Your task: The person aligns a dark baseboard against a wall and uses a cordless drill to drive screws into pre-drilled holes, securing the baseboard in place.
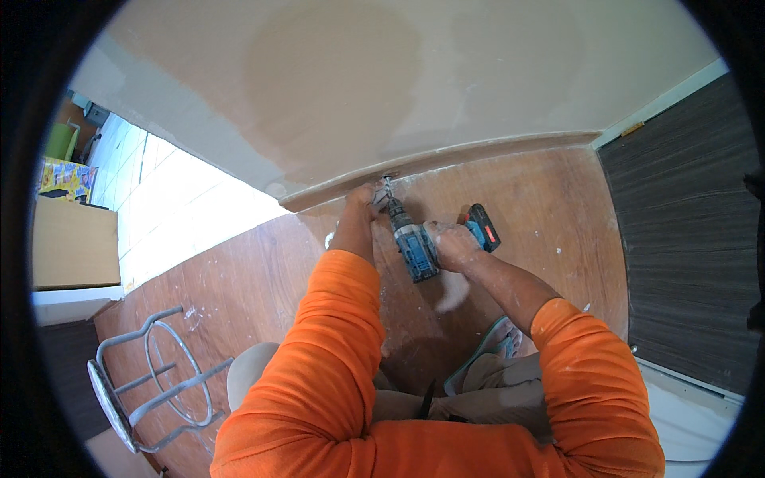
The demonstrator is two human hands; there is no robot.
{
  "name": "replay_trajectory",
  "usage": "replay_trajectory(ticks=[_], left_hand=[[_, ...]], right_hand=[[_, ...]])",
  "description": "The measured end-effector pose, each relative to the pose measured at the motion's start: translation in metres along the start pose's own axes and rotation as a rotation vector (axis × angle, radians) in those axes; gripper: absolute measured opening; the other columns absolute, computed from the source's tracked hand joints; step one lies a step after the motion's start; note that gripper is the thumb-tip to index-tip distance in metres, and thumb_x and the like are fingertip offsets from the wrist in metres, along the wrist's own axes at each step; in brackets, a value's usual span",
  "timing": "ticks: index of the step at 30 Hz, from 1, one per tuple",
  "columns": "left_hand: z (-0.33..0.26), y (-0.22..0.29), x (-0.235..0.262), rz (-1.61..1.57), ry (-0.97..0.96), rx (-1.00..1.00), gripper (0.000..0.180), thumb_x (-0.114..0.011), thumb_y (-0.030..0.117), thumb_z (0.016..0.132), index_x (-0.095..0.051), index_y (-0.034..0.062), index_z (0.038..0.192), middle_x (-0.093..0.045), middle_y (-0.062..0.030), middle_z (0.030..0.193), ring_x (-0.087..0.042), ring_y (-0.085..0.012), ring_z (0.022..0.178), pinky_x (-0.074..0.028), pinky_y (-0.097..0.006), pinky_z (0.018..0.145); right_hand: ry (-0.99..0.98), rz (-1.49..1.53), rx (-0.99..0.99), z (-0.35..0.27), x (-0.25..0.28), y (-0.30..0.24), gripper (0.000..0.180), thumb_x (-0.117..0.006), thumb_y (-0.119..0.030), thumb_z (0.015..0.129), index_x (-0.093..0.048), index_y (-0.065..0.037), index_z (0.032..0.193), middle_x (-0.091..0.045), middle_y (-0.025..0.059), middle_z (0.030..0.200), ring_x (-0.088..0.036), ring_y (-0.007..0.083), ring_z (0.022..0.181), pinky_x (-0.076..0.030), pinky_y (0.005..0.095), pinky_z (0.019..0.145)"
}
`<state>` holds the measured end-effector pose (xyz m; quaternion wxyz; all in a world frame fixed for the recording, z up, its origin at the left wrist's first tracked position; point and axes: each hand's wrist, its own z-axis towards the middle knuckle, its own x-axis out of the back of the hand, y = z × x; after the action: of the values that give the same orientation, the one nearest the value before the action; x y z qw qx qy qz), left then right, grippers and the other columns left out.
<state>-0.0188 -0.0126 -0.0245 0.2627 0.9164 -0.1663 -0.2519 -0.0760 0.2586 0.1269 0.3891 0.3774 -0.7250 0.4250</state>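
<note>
A blue and black cordless drill (416, 248) lies across the middle of the view, its front end toward the foot of the wall. My right hand (453, 245) is wrapped round its grip, and the battery sticks out to the right of the fist. Beside the chuck, close to the baseboard (454, 153), is my left hand (368, 199). Its fingers are bent near the drill's tip around something pale that I cannot make out. The drill's tip reaches a small dark spot low on the baseboard.
A grey metal stool (151, 382) lies tipped over on the wood-look floor (263, 271) at lower left. Dark wood-grain panels (685, 231) stand at right. Beyond the wall's left end are bright white tiles (191, 199) and a light wooden cabinet (76, 247). My shoe (498, 342) rests below the drill.
</note>
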Motion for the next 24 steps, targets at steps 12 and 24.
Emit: replay_trajectory(ticks=[12,24], left_hand=[[-0.013,0.008,-0.005,0.02,-0.034,0.005,0.012,-0.071,0.011,0.094,-0.069,0.0083,0.106,-0.069,-0.0044,0.095,-0.067,-0.0215,0.083,-0.059,-0.037,0.072],[-0.022,0.011,-0.014,0.037,0.069,0.005,0.019,-0.078,0.009,0.089,-0.067,0.0076,0.105,-0.068,-0.0049,0.092,-0.066,-0.0215,0.079,-0.057,-0.036,0.067]], right_hand=[[0.066,-0.002,0.012,0.0,-0.002,0.001,0.042,-0.068,-0.004,0.078,-0.055,0.0,0.118,-0.069,0.0232,0.108,-0.069,0.0394,0.103,-0.055,0.0473,0.088],[-0.03,-0.011,-0.026,0.002,0.004,-0.002,0.054,-0.065,-0.004,0.08,-0.053,0.002,0.133,-0.067,0.0219,0.116,-0.067,0.0364,0.111,-0.053,0.0447,0.096]])
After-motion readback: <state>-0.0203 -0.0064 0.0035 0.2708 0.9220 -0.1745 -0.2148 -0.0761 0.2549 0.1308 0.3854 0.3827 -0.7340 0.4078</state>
